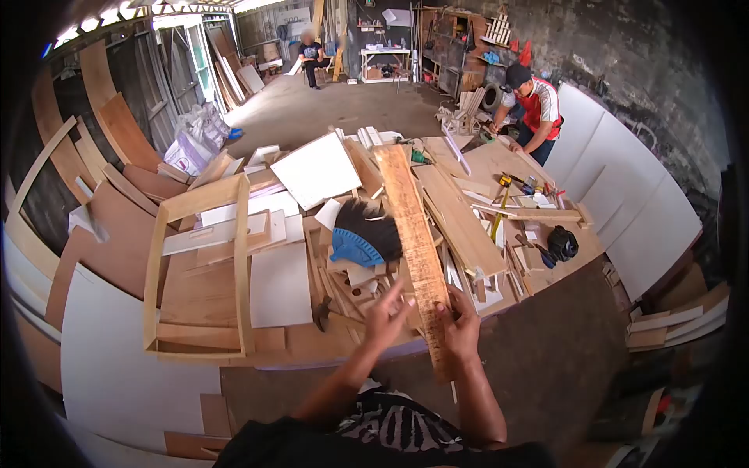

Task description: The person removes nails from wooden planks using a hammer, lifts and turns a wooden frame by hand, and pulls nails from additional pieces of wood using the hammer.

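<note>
My right hand point(460, 324) is gripping a board point(417, 242) near its lower end. My left hand point(388, 313) is holding its fingers spread beside the board's left edge; I cannot tell whether they're touching. Beyond, a blue brush point(355, 246) is lying among wood; farther, a co-worker point(537, 113) is bending over the table point(511, 165).

From my hands, the plank point(411, 226) in my right grip point(460, 321) rises toward twelve o'clock, barring a straight crossing from my left grip point(388, 313), which is nearly at its edge. At eleven, a blue broom head point(355, 246) blocks a low reach over the counter point(507, 165). Toward nine and ten, the bars of a wooden frame point(243, 273) obstruct me. At one, long boards point(460, 214) crowd the way. Just past three, I could swing freely over open floor point(538, 355).
</note>
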### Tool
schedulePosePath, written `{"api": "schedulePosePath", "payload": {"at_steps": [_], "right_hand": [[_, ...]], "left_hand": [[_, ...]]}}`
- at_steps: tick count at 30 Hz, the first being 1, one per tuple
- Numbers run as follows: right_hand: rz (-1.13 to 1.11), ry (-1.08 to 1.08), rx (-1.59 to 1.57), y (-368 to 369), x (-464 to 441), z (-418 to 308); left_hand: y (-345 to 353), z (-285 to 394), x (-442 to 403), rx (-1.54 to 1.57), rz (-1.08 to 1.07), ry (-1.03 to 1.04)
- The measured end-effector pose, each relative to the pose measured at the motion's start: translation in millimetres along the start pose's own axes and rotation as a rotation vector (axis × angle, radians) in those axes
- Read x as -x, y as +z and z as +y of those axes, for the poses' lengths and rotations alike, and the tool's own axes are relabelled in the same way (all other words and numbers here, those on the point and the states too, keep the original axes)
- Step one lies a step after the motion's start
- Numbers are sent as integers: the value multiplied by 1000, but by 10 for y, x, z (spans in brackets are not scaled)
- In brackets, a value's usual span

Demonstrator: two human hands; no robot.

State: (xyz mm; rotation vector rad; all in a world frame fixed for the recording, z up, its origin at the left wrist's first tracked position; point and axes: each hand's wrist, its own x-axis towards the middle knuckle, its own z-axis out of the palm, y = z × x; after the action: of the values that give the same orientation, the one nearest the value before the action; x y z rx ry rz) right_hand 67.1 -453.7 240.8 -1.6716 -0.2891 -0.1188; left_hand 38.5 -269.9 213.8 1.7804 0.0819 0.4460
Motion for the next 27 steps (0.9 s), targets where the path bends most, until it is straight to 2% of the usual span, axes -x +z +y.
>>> {"api": "schedulePosePath", "payload": {"at_steps": [1, 3, 4, 6, 7, 9, 10, 13, 15, 16, 17, 20, 23, 25, 26, 27], "right_hand": [[4, -6, 3, 61, -142, 89], [0, 134, 76, 186, -373, 194], [-5, 165, 176, 259, -486, 40], [6, 68, 233, 392, -841, 455], [0, 26, 313, 407, -936, 684], [4, 99, 361, 510, -1059, 595], [-8, 119, 399, 570, -1146, 665], [-25, 192, 435, 711, -1476, 941], [-43, 47, 270, 772, -1703, 1402], [-26, 121, 403, 820, -1782, 1458], [-42, 122, 400, 839, -1798, 1508], [-29, 123, 490, 905, -1911, 1332], [-109, 190, 447, 909, -1976, 1335], [-95, 249, 557, 956, -1914, 1175], [-102, 259, 549, 970, -1851, 1158], [35, 58, 639, 978, -1784, 1157]], "left_hand": [[73, -201, 3, 22, -14, 47], [26, -125, 9, -11, -190, -145], [74, -306, 59, -14, -191, -133], [139, -628, -113, 123, -158, 54], [93, -685, -249, 123, -153, 66], [-41, -563, -298, 21, -228, -80], [-7, -710, -344, 162, -182, -62], [-43, -774, -451, 55, -130, 32], [-103, -617, -489, 26, -188, -82], [-127, -561, -511, -10, -253, -177], [-118, -550, -499, -13, -240, -186], [-40, -585, -522, -58, -215, -138], [52, -753, -524, -55, -191, -63], [101, -781, -457, -91, -122, 55], [132, -798, -418, -99, -124, 43], [165, -816, -388, -70, -133, 25]]}}
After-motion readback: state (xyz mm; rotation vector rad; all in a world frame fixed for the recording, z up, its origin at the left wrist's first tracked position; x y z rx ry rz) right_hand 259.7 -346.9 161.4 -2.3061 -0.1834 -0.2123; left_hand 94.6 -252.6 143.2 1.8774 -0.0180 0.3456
